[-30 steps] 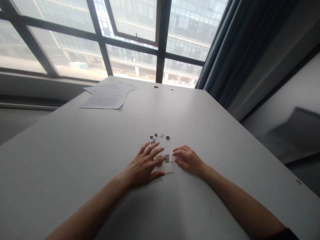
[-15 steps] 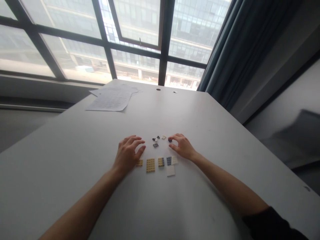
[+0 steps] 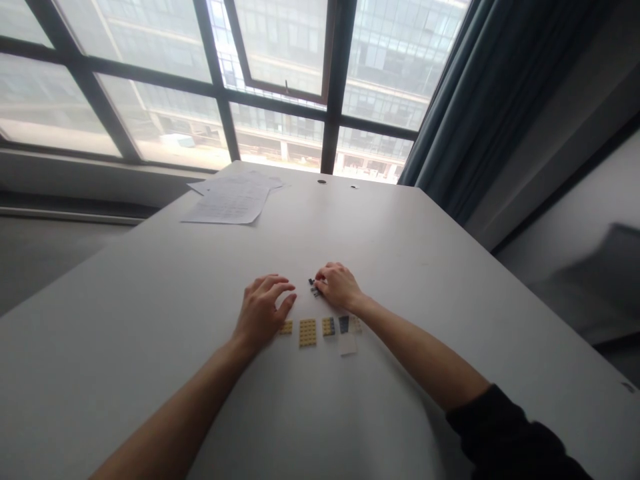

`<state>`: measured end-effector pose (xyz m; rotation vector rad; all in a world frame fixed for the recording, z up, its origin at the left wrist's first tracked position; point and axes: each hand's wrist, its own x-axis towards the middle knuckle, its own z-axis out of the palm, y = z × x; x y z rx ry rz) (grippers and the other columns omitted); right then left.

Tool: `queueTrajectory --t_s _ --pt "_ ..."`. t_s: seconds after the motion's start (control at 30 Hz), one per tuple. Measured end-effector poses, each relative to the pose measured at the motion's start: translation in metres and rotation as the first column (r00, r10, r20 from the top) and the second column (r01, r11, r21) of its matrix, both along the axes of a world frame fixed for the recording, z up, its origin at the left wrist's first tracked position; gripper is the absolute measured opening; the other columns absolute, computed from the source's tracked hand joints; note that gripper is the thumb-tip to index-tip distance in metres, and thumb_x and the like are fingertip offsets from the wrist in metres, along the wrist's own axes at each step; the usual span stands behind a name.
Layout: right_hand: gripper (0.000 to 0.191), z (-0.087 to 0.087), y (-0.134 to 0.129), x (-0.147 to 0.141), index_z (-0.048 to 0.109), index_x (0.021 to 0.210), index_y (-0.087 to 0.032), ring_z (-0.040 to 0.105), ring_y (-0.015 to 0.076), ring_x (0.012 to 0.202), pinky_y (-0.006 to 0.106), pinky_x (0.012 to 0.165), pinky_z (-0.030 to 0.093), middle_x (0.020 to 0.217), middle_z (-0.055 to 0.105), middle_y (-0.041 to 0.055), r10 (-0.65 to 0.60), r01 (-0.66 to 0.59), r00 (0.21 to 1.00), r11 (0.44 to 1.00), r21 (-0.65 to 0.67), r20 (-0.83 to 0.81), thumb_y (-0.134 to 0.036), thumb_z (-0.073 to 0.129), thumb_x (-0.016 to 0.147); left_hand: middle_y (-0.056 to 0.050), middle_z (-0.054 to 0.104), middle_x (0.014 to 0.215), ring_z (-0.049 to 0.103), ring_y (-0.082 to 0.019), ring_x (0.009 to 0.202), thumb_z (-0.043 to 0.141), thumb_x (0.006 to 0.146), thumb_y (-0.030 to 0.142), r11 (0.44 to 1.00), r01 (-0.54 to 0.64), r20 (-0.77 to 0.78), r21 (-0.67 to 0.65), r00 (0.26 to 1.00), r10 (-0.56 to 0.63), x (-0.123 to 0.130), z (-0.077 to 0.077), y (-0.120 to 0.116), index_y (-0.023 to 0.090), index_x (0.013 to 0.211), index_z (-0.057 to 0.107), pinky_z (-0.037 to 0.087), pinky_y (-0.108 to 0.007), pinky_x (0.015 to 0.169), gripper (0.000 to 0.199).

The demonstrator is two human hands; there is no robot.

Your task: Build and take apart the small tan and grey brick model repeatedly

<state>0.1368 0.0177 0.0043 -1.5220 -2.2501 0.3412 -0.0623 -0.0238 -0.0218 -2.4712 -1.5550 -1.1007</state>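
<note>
My left hand (image 3: 265, 308) rests on the table with thumb and fingers apart and nothing between them. Beside its wrist lies a small yellow building plate (image 3: 287, 327), partly covered by the hand. My right hand (image 3: 338, 285) reaches over a group of tiny pieces, its thumb and fingertips drawn together; what they hold is hidden. A small black piece (image 3: 311, 282) and a grey piece (image 3: 315, 292) show at the fingertips. Nearer me are a larger yellow plate (image 3: 307, 333), a yellow-and-blue plate (image 3: 328, 326), a dark blue plate (image 3: 344, 325), a cream plate (image 3: 355, 325) and a smooth white tile (image 3: 348, 345).
The white table (image 3: 380, 233) extends to the windows. Printed paper sheets (image 3: 230, 202) lie at its far left. Two small round fittings, one a dark disc (image 3: 322, 181), sit near the far edge. A blue-grey curtain (image 3: 460, 120) hangs at the right.
My right hand has moved left, onto the small pieces, and now hides several of them; its fingers have drawn together. My left hand keeps its pose. The view has shifted slightly.
</note>
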Motion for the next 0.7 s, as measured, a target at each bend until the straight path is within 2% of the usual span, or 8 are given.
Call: queueTrajectory --t_s 0.13,0.2,0.3,0.33,0.4,0.47,0.6,0.7 --pt "0.013 0.003 -0.003 0.006 0.066 0.089 -0.017 0.057 0.0180 0.095 0.033 0.088 0.042 0.095 0.066 0.0072 -0.020 0.019 0.995 1.000 -0.012 -0.097 -0.025 0.056 0.086 -0.006 0.067 0.104 0.054 -0.024 0.109 0.051 0.087 0.033 1.000 0.002 0.005 -0.003 1.000 -0.002 0.000 0.001 -0.001 0.020 0.092 0.068 0.038 -0.042 0.096 0.021" --pt "0.014 0.004 -0.008 0.015 0.062 0.093 -0.017 0.060 0.0151 0.085 0.030 0.081 0.047 0.091 0.067 0.0058 -0.042 0.014 0.953 0.995 -0.094 -0.301 -0.027 0.054 0.087 -0.007 0.067 0.104 0.054 -0.025 0.109 0.051 0.087 0.033 1.000 0.006 0.005 -0.007 1.000 -0.005 0.000 0.002 -0.002 0.020 0.092 0.068 0.038 -0.043 0.096 0.022" --pt "0.019 0.003 -0.023 0.036 0.055 0.092 -0.018 0.062 0.0132 0.073 0.029 0.071 0.051 0.082 0.067 0.0031 -0.200 -0.126 0.631 0.927 -0.353 -0.750 -0.033 0.060 0.082 -0.007 0.067 0.105 0.054 -0.025 0.109 0.050 0.087 0.033 1.000 0.012 0.003 -0.017 1.000 -0.012 0.000 0.003 -0.002 0.021 0.092 0.068 0.038 -0.044 0.095 0.022" --pt "0.023 0.003 -0.029 0.044 0.053 0.091 -0.019 0.062 0.0129 0.070 0.029 0.070 0.051 0.080 0.067 0.0022 -0.275 -0.196 0.509 0.886 -0.420 -0.816 -0.034 0.064 0.078 -0.007 0.067 0.105 0.054 -0.025 0.109 0.051 0.087 0.033 1.000 0.013 0.003 -0.019 1.000 -0.013 0.000 0.003 -0.003 0.021 0.092 0.068 0.038 -0.044 0.095 0.022" --pt "0.030 0.001 -0.042 0.062 0.052 0.090 -0.019 0.062 0.0124 0.067 0.028 0.067 0.051 0.077 0.065 0.0007 -0.366 -0.266 0.417 0.826 -0.497 -0.832 -0.034 0.069 0.071 -0.007 0.067 0.106 0.054 -0.025 0.109 0.051 0.086 0.034 1.000 0.014 0.003 -0.022 1.000 -0.014 0.000 0.002 -0.002 0.021 0.093 0.068 0.038 -0.045 0.095 0.021" --pt "0.030 -0.002 -0.054 0.078 0.053 0.092 -0.019 0.061 0.0124 0.064 0.028 0.064 0.050 0.073 0.063 -0.0009 -0.347 -0.200 0.472 0.853 -0.482 -0.810 -0.031 0.070 0.070 -0.007 0.066 0.107 0.054 -0.025 0.110 0.051 0.087 0.034 1.000 0.013 -0.001 -0.020 1.000 -0.013 0.000 0.001 -0.002 0.021 0.093 0.068 0.038 -0.044 0.095 0.022" --pt "0.012 -0.007 -0.072 0.101 0.058 0.086 -0.019 0.058 0.0132 0.065 0.028 0.065 0.048 0.070 0.061 -0.0011 -0.143 0.081 0.825 0.988 -0.135 -0.546 -0.023 0.063 0.077 -0.007 0.066 0.107 0.053 -0.025 0.110 0.051 0.088 0.033 1.000 0.018 -0.018 -0.006 1.000 -0.018 0.000 0.001 -0.003 0.021 0.093 0.067 0.037 -0.044 0.096 0.021" --pt "0.008 -0.013 -0.078 0.109 0.062 0.086 -0.020 0.058 0.0142 0.070 0.029 0.070 0.047 0.076 0.063 0.0009 -0.047 0.075 0.960 0.993 0.091 -0.276 -0.016 0.057 0.082 -0.007 0.066 0.107 0.053 -0.025 0.110 0.051 0.088 0.032 1.000 0.021 -0.033 -0.002 0.999 -0.022 -0.001 0.001 -0.003 0.020 0.093 0.067 0.037 -0.043 0.096 0.021"
